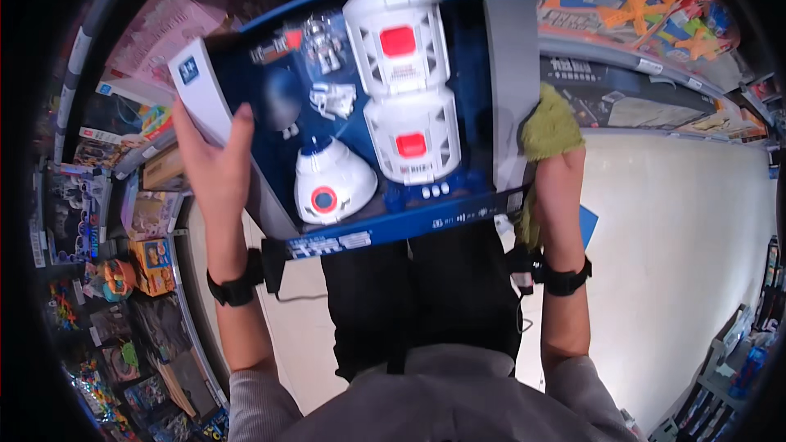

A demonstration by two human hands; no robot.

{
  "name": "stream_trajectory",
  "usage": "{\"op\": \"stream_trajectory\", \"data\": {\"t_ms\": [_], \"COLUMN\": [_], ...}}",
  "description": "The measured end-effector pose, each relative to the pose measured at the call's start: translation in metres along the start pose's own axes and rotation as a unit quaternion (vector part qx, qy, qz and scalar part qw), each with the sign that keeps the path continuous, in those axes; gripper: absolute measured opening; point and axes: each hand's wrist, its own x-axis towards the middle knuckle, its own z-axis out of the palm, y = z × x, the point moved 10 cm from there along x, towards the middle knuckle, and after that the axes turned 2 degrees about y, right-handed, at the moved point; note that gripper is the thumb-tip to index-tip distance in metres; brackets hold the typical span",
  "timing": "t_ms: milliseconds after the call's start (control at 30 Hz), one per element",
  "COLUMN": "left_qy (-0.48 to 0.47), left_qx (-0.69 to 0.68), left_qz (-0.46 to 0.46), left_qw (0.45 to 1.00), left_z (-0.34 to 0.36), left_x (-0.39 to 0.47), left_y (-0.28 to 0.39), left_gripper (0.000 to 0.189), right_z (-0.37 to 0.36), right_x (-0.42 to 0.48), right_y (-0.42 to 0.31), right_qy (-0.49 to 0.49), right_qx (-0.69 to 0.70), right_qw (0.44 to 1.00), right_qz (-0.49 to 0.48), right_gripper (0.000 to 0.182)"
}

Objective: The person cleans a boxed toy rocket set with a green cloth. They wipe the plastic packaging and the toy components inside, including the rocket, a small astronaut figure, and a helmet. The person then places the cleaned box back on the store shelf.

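A blue and grey toy box [473, 104] is held up in front of me, tilted, its window side showing. Inside are a white toy space station module [405, 80] with red panels, a white toy capsule [331, 181], and small astronaut figures [322, 43]. My left hand [218, 166] grips the box's left end, thumb on the front edge. At the right end, my right hand [559, 196] holds a fuzzy green cloth [552, 123] against the box's side; most of its fingers are hidden. Both wrists wear black straps with small devices.
Shelves of packaged toys [153, 264] run down the left. Ahead on the right, a shelf [608, 52] carries bright toy packs above a large dark box [626, 95]. Pale tiled floor [663, 245] spreads to the right, with another shelf [718, 374] at the lower right.
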Motion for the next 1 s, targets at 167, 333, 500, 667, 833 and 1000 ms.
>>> {"op": "stream_trajectory", "data": {"t_ms": [167, 333, 500, 667, 833, 1000], "left_qy": [-0.051, -0.06, -0.031, -0.039, -0.157, -0.203], "left_qx": [-0.032, -0.027, 0.014, 0.151, 0.074, 0.18], "left_qz": [-0.032, -0.063, -0.034, 0.13, 0.159, 0.199], "left_qw": [0.998, 0.996, 0.999, 0.979, 0.972, 0.942], "left_z": [0.007, 0.002, -0.004, 0.007, 0.048, 0.08], "left_x": [-0.045, -0.094, -0.109, -0.114, -0.122, -0.128], "left_y": [-0.014, -0.006, 0.012, 0.06, 0.062, 0.068], "left_gripper": [0.084, 0.088, 0.08, 0.058, 0.05, 0.043], "right_z": [-0.001, -0.011, -0.03, -0.122, -0.179, -0.224], "right_x": [-0.001, -0.014, -0.019, -0.025, -0.053, -0.071], "right_y": [0.007, 0.013, 0.02, 0.049, 0.093, 0.154], "right_qy": [-0.003, 0.035, 0.033, 0.14, 0.163, 0.17], "right_qx": [0.011, 0.082, 0.097, 0.082, -0.013, -0.062], "right_qw": [1.0, 0.995, 0.993, 0.985, 0.98, 0.968], "right_qz": [-0.002, 0.054, 0.056, 0.065, 0.111, 0.173], "right_gripper": [0.032, 0.034, 0.033, 0.025, 0.019, 0.019]}}
